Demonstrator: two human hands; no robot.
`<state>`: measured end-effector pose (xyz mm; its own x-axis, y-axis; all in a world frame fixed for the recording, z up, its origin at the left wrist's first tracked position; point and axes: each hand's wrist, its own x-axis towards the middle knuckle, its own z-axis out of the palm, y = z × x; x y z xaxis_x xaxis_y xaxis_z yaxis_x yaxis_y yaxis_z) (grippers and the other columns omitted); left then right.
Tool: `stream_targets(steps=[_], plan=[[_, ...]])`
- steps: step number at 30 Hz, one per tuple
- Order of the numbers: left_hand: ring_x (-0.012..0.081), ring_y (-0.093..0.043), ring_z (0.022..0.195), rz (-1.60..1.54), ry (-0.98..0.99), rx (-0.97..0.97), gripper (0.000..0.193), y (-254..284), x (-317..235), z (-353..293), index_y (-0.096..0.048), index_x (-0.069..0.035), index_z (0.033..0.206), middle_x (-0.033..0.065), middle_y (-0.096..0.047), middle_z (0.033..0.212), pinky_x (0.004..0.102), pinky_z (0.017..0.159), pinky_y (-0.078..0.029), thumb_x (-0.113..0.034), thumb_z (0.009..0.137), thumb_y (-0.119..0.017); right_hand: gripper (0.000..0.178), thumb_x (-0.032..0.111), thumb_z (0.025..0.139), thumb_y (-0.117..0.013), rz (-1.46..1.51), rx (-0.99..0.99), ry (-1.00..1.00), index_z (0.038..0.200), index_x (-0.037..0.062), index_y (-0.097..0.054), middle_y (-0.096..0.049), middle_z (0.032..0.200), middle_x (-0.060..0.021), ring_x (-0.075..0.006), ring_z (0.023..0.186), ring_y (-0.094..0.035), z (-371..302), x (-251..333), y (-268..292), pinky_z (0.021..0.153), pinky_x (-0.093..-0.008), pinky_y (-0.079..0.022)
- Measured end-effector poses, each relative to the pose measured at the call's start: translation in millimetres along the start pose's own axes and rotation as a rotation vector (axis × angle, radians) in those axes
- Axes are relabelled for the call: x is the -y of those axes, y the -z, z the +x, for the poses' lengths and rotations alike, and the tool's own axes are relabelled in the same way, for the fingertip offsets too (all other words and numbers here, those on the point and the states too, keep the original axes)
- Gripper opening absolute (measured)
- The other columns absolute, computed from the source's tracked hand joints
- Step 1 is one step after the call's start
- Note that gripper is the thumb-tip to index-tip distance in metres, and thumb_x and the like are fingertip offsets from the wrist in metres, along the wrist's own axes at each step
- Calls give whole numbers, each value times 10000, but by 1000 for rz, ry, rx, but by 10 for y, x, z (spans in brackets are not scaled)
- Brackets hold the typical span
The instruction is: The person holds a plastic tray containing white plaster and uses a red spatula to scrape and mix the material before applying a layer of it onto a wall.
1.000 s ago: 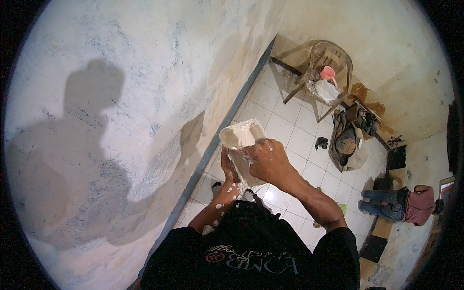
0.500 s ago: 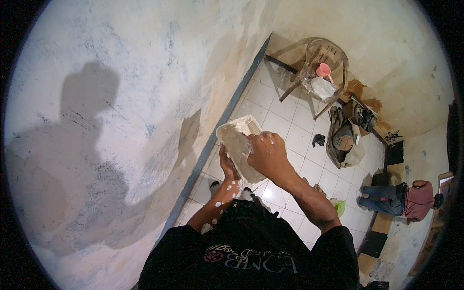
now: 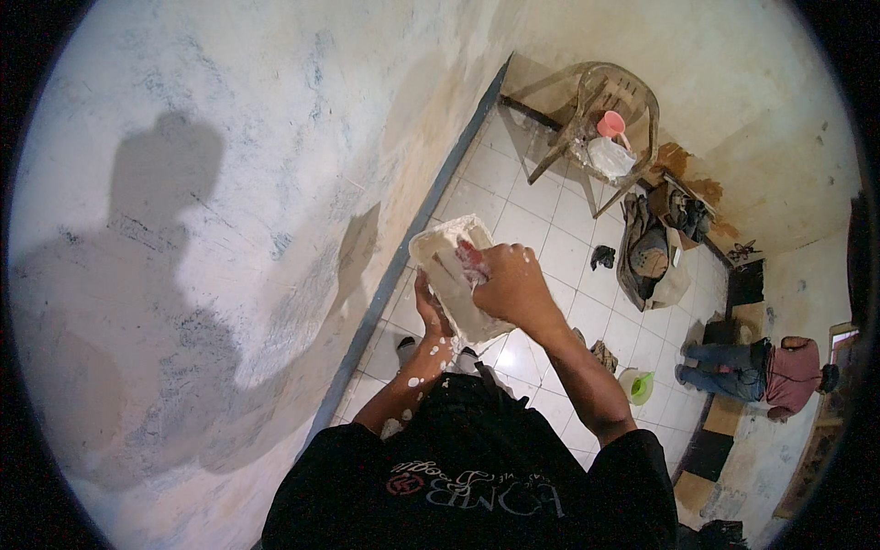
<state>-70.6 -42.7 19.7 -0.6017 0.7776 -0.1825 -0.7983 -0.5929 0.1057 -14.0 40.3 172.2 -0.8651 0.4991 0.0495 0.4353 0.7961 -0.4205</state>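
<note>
Patchy pale walls (image 3: 293,119) border white floor tiles (image 3: 568,220) — a grimy armchair (image 3: 621,92) stands there.

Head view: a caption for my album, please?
The left hand steadies a smeared tray; the right hand holds a reddish tool over it.

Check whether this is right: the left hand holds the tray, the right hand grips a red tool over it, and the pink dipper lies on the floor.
Wrong about the pink dipper: the head view shows it on the chair. The rest stands: the left hand holds the tray, and the right hand grips a red tool over it.
</note>
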Motion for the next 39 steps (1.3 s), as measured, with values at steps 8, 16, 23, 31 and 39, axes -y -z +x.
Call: stream_targets(steps=[8,16,23,31,39], plan=[[310,-481,1170,33,-8,-57,590,-19,-16,23,-387,-120,1357,131,-474,1308,452,1007,-384,-510,917,-349,277,115,555,-624,104,-33,1,807,6,-660,-609,669,-225,-407,656,-604,31,74,53,730,-453,-478],[313,-457,1195,38,-37,-25,645,69,20,38,-373,-123,1366,133,-448,1334,453,1011,-378,-561,893,-340,246,99,568,-635,84,-18,-78,775,-31,-662,-605,682,-254,-414,688,-596,26,203,-35,742,-458,-470],[309,-448,1207,-13,-28,41,646,-60,-1,8,-383,-125,1362,124,-447,1336,459,1021,-363,-559,885,-351,258,112,567,-642,40,47,-75,787,-20,-666,-623,719,-241,-409,709,-601,82,192,149,740,-459,-469],[300,-452,1198,49,-52,-28,619,-52,-30,30,-379,-114,1363,115,-449,1332,452,1022,-359,-528,905,-326,340,128,577,-642,36,57,-4,887,-12,-661,-617,746,-239,-406,751,-595,166,121,-21,729,-457,-465],[301,-446,1200,8,-9,6,661,-36,-23,42,-377,-113,1368,121,-450,1329,449,1017,-363,-565,887,-339,318,114,571,-644,70,75,-32,856,-24,-664,-630,737,-228,-404,735,-596,117,102,167,756,-446,-454]])
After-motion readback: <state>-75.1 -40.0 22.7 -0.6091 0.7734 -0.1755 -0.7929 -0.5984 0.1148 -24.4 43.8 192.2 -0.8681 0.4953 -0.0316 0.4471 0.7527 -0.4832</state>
